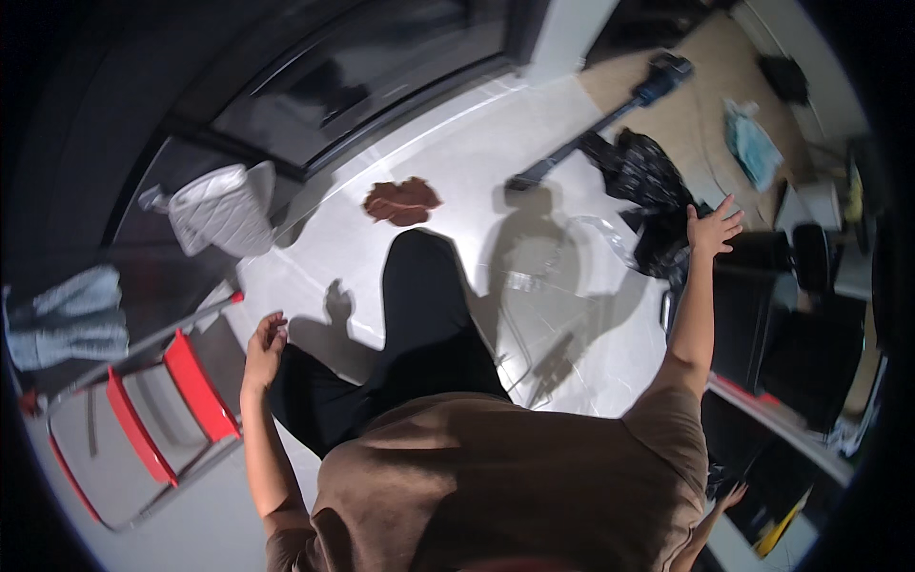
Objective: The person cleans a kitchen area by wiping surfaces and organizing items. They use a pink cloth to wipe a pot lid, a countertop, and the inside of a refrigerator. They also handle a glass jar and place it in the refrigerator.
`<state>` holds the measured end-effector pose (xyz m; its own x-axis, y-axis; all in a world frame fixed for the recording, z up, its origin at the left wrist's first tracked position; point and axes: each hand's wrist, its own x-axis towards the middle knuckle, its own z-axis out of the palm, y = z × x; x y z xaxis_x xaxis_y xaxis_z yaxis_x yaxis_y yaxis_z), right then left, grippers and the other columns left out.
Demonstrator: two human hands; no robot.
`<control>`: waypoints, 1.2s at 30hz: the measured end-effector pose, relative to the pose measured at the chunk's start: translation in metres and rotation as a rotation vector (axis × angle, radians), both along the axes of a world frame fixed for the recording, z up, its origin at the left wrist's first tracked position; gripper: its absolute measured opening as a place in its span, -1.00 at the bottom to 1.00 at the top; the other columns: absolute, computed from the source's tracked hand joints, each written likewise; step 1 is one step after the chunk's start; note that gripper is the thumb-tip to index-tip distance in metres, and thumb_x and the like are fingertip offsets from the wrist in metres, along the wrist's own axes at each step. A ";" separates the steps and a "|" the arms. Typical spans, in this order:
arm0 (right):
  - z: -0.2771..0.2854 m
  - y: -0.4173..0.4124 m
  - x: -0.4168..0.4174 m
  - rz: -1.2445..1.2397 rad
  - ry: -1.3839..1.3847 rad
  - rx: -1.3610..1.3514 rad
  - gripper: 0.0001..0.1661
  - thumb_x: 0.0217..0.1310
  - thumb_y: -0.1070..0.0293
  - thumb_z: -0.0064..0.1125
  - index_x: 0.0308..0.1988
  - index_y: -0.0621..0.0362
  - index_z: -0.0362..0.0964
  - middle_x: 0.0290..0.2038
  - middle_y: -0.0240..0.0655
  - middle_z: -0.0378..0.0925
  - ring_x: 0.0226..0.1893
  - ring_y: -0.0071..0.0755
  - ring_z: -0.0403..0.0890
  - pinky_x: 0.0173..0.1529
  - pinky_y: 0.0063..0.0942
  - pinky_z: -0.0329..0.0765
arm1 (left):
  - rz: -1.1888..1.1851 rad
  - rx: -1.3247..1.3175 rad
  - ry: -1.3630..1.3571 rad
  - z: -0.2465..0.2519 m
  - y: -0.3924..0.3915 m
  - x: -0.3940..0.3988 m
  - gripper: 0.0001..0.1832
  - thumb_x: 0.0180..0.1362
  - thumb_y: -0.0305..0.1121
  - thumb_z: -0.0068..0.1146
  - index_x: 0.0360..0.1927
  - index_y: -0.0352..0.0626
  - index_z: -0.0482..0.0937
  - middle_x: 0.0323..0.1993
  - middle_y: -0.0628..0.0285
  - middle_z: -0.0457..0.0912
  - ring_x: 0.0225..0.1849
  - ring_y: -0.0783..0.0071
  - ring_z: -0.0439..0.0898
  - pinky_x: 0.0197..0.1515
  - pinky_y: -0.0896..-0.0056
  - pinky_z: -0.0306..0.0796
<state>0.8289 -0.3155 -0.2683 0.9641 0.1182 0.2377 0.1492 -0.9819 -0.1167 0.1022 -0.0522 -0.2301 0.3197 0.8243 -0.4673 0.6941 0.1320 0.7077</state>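
My left hand (264, 352) hangs in the air beside my bent knee, its fingers loosely curved and nothing in them. Nearest to it is a red and grey folding step ladder (204, 386). On the right, my right arm stretches forward with the right hand (713, 230) spread wide and empty. A crumpled black plastic bag (647, 175) lies just beside and partly behind that hand; whether they touch cannot be told. A stick vacuum cleaner (582, 139) lies across the floor beyond the bag. In front of my knee is a crumpled brown cloth (402, 202).
A white quilted bag (221, 207) stands by the dark glossy cabinet front (372, 79). Light blue towels (75, 318) hang at far left. A teal packet (752, 143) lies at upper right. Black furniture (743, 314) borders my right arm. Another forearm (704, 533), possibly a reflection, shows at lower right.
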 end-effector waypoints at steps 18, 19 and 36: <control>-0.196 0.297 -0.363 1.857 0.251 -0.094 -0.54 0.03 0.43 0.09 -0.01 -0.21 0.45 0.31 -0.26 0.06 0.22 0.06 0.16 0.24 -0.12 0.22 | -0.694 0.423 0.132 0.110 -0.026 0.089 -0.68 0.12 -0.39 0.03 -0.04 -0.20 0.50 -0.17 0.00 0.58 -0.09 0.03 0.54 0.00 0.16 0.39; -0.205 0.292 -0.363 1.726 0.488 -0.148 -0.60 -0.01 0.45 0.13 -0.10 -0.16 0.50 0.30 -0.27 0.07 0.19 0.06 0.19 0.23 -0.15 0.22 | -0.680 0.448 -0.006 0.112 -0.032 0.084 -0.69 0.12 -0.39 0.02 -0.05 -0.20 0.51 -0.19 0.01 0.58 -0.12 0.03 0.55 -0.03 0.15 0.40; 0.031 0.358 -0.455 1.772 1.279 0.631 -0.58 -0.17 0.52 0.20 -0.17 0.20 0.38 -0.27 -0.33 0.49 -0.22 -0.47 0.48 -0.10 -0.49 0.42 | 0.507 0.682 0.233 0.159 -0.086 -0.117 -0.77 0.07 -0.40 0.09 -0.19 -0.22 0.57 -0.36 0.20 0.60 -0.24 0.36 0.57 -0.13 0.32 0.42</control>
<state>0.3736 0.0420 -0.2368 -0.3550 0.9266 0.1241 0.1617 0.1916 -0.9681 -0.0146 -0.1379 -0.0708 -0.2022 0.9643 0.1710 0.8032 0.0634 0.5924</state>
